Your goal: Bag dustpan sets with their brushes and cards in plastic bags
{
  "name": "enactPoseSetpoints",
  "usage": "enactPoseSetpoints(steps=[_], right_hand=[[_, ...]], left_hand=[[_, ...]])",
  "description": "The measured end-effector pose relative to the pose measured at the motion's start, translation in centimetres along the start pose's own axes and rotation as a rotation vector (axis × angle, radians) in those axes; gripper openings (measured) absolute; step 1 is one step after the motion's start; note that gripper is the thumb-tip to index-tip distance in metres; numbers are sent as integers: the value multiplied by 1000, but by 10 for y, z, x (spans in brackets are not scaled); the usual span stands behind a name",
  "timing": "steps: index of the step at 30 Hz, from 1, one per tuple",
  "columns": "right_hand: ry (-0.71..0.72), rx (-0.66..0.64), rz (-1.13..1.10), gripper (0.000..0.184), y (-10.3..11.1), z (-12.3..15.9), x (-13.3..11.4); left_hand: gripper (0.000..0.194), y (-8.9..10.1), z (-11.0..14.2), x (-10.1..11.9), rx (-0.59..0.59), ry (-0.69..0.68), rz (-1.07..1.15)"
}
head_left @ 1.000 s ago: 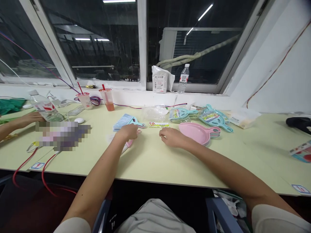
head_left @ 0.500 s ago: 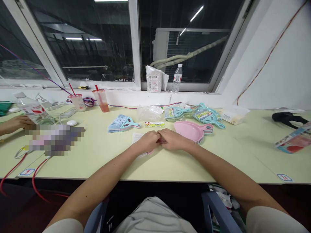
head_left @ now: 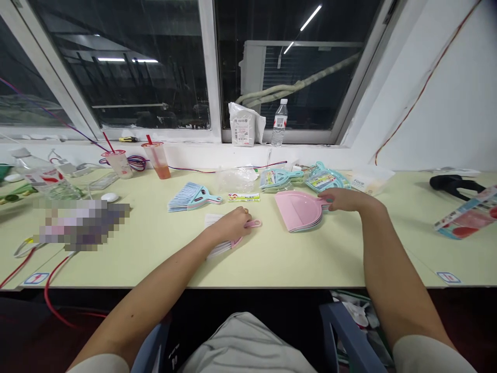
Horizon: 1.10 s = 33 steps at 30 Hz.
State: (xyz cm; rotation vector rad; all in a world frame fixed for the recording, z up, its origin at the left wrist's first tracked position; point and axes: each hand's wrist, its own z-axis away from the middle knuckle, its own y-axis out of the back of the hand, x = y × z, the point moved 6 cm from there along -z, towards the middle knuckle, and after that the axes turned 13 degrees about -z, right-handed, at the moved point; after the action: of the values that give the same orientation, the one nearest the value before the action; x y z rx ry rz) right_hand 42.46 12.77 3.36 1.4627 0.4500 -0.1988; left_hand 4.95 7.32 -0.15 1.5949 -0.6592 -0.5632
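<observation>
My left hand (head_left: pixel 232 224) is closed around a pink hand brush (head_left: pixel 254 223) with white bristles, which lies on the table in front of me. The bristles point left, and the handle's looped end sticks out past my fingers. To the right, my right hand (head_left: pixel 338 200) grips the handle of a pink dustpan (head_left: pixel 298 208), the top one of a nested stack. Whether its fingers also hold the pans below is hidden. A blue hand brush (head_left: pixel 194 198) and a yellow-green printed strip (head_left: pixel 244 197) rest behind my left hand.
Bagged blue brush sets (head_left: pixel 280 178) lie behind the dustpans, beside clear plastic wrap (head_left: pixel 236 180). Drink cups (head_left: pixel 156 160) and a water bottle (head_left: pixel 44 176) stand at left. A printed box (head_left: pixel 469 212) and a black object (head_left: pixel 450 185) are at right. The table's front edge runs before me.
My hands were together over the pink brush and are now apart. The right one has moved right to the dustpan handle; the left stays on the brush. The co-worker's hand at far left is gone.
</observation>
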Motion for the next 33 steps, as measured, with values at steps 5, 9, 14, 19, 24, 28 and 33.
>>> enactPoseSetpoints(steps=[5,9,14,19,24,28,33], right_hand=[[5,39,8,39,-8,-13,-2],[103,130,-29,38,3,-12,0],[234,221,-116,38,11,-5,-18],[461,250,-114,30,-13,-2,-90],[609,67,-204,25,-70,6,-160],[577,-88,-344,19,-104,10,-183],[433,-174,-553,50,-115,3,-174]], left_hand=[[15,6,2,1,-43,22,42],[15,4,2,0,-21,21,53],[16,23,4,-14,60,31,48],[18,86,23,-33,339,51,88],[18,95,13,-2,302,-97,59],[29,64,-17,23,231,-171,40],[25,39,-34,16,216,-153,82]])
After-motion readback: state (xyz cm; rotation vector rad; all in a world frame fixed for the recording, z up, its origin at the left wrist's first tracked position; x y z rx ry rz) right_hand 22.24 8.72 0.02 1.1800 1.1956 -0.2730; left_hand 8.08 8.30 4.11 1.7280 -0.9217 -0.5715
